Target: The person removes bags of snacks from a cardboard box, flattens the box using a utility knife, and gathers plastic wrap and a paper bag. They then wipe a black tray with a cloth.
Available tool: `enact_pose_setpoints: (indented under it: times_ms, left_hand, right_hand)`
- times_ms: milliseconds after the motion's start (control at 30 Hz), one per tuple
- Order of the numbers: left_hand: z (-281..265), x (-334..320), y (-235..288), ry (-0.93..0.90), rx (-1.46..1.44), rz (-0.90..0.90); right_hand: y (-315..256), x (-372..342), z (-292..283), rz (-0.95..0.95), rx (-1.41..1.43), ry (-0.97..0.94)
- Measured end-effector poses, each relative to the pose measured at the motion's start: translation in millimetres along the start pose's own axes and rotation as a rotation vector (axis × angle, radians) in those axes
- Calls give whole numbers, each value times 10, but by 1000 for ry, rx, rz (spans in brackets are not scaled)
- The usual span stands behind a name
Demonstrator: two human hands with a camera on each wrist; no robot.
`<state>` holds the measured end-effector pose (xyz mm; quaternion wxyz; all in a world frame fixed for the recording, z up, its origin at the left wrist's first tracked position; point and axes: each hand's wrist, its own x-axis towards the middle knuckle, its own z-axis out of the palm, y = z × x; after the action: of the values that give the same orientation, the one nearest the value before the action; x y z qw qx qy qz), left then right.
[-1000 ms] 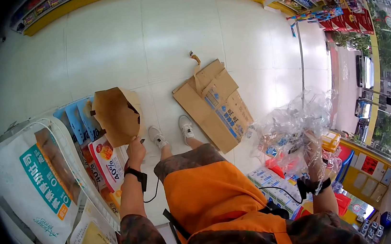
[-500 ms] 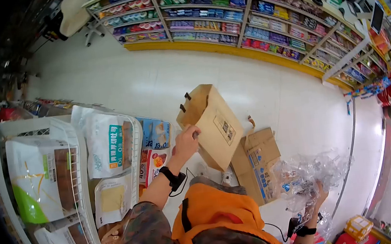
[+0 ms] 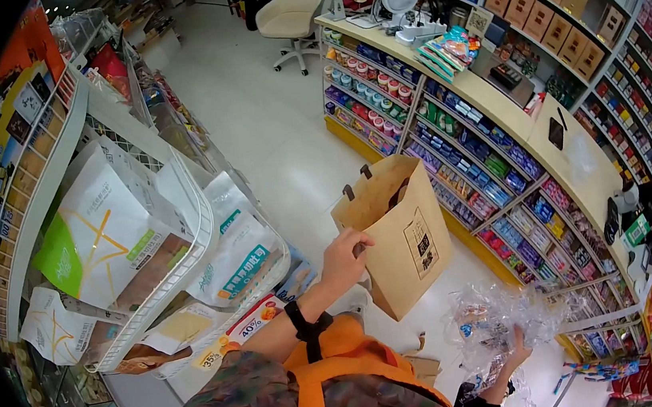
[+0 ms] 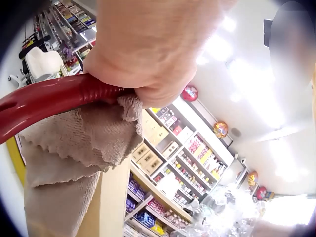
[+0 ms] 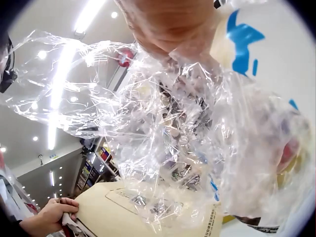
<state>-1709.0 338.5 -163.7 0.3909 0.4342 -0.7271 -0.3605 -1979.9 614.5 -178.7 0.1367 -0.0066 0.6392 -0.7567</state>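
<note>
In the head view my left hand [image 3: 341,263] grips a tall kraft paper bag [image 3: 405,263] by its near upper edge; the bag hangs with its mouth gaping. The left wrist view adds a curved, glossy red handle [image 4: 49,102] and a beige cloth [image 4: 74,153] under the same hand. What the red handle belongs to is hidden. Low on the right, my right hand [image 3: 513,351] clutches a big bundle of crumpled clear plastic bags [image 3: 476,319]. That plastic spreads across the right wrist view, beside the paper bag's printed face.
Wire racks of packaged bread [image 3: 108,228] stand close on the left. A curved counter [image 3: 530,120] with shelves of small packs [image 3: 489,153] runs along the right. Farther back, a cream swivel chair [image 3: 291,6] stands on the pale floor. Flattened cardboard [image 3: 423,368] lies below the bag.
The view has swung from the floor toward the counter and racks. My left hand has lifted the paper bag and brought it forward. The plastic has stayed in my right hand.
</note>
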Motion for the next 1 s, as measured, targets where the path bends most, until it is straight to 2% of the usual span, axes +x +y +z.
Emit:
enact_pose_setpoints:
  times_ms: [67, 133, 167, 267, 300, 400, 433, 533, 633, 733, 833, 933, 1000]
  left_hand:
    - [-89, 287, -60, 49, 26, -16]
    - [-170, 590, -94, 123, 15, -44]
    - [-191, 727, -142, 168, 14, -46]
    - [-231, 1071, -271, 282, 38, -69]
    - [-227, 1177, -348, 310, 58, -95]
    - [-232, 1548, -433, 388, 77, -160]
    - [-228, 1681, -488, 416, 82, -182]
    - [-196, 2003, -568, 497, 156, -217]
    - [-205, 2424, -539, 570, 270, -209]
    - [-237, 2822, -495, 577, 326, -207]
    - [-299, 3141, -627, 599, 312, -254]
    - [-444, 3445, -713, 652, 242, -422]
    - [-604, 3689, -774, 725, 242, -415]
  right_hand:
    - [202, 538, 309, -39, -163, -70]
    - [175, 835, 927, -107, -262, -161]
    - [185, 939, 1247, -68, -287, -89]
    - [231, 1126, 1946, -165, -213, -167]
    - [292, 1251, 2116, -258, -221, -188]
    - [190, 1432, 2695, -35, -259, -297]
    - [210, 1485, 2875, -81, -191, -372]
    - [489, 1763, 3370, 9, -270, -430]
    - [569, 1899, 3870, 85, -301, -633]
    - [634, 1975, 4313, 103, -192, -830]
    - [817, 2060, 4824, 198, -217, -897]
    - [855, 2044, 5447, 260, -235, -977]
    - [949, 1979, 5935, 242, -261, -1008]
